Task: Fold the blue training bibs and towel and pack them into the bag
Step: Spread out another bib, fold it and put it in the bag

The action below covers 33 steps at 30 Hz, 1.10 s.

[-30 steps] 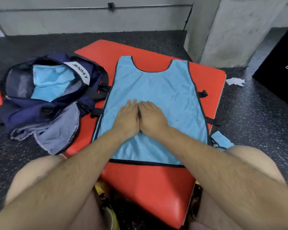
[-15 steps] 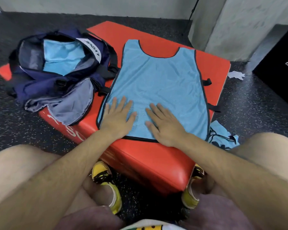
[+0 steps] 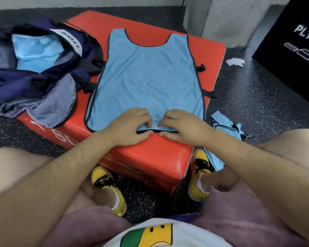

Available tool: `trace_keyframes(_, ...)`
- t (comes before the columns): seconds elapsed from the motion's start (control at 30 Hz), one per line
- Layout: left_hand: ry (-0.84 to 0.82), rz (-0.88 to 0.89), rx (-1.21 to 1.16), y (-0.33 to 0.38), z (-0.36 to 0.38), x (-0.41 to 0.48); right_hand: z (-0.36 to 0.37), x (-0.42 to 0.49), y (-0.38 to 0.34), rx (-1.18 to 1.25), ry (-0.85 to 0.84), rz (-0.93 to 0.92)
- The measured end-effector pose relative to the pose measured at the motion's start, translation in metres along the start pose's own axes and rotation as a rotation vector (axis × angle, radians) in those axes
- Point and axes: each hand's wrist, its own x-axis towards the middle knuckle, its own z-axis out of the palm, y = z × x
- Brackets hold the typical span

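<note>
Now both hands, the left hand (image 3: 130,126) and right hand (image 3: 181,126), have slid from flat smoothing to pinching the bib (image 3: 146,77)'s bottom-centre hem, so folding begins.

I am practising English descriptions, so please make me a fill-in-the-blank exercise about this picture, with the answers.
The open bag lies to the ____ of the spread bib.
The left hand and the right hand pinch the bib's near hem, whose trim is ____.
The person's shoes are ____ with black laces.
Answers: left; black; yellow.

Both hands, left hand (image 3: 130,128) and right hand (image 3: 181,127), pinch the bib (image 3: 146,77) hem (near edge) on the red pad (image 3: 155,157).
</note>
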Motion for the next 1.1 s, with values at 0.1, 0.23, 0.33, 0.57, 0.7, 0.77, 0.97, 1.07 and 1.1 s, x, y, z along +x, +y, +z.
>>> trace_keyframes(0.1,0.011,0.040,0.111,-0.002,0.000,0.005,0.004,-0.002,0.005,-0.076,0.045,-0.023)
trace_keyframes(0.23,0.012,-0.017,0.140,-0.010,-0.004,0.001,-0.002,-0.008,0.015,-0.099,0.034,0.039)
trace_keyframes(0.33,0.004,-0.082,0.188,-0.026,-0.015,-0.012,-0.013,-0.017,0.027,-0.088,-0.036,0.164)
trace_keyframes(0.57,0.093,-0.397,0.022,-0.056,-0.050,-0.050,-0.040,-0.041,0.059,0.004,0.032,0.363)
trace_keyframes(0.7,0.228,-0.511,-0.180,-0.061,-0.073,-0.052,-0.071,-0.049,0.070,0.216,0.157,0.497)
trace_keyframes(0.77,0.289,-0.520,-0.254,-0.056,-0.089,-0.045,-0.088,-0.046,0.072,0.277,0.215,0.545)
trace_keyframes(0.97,0.402,-0.560,-0.345,-0.050,-0.140,-0.018,-0.132,-0.029,0.092,0.440,0.309,0.672)
trace_keyframes(1.07,0.429,-0.582,-0.366,-0.049,-0.161,-0.008,-0.145,-0.022,0.104,0.490,0.306,0.697)
trace_keyframes(1.1,0.425,-0.583,-0.359,-0.048,-0.166,-0.005,-0.148,-0.020,0.106,0.512,0.306,0.703)
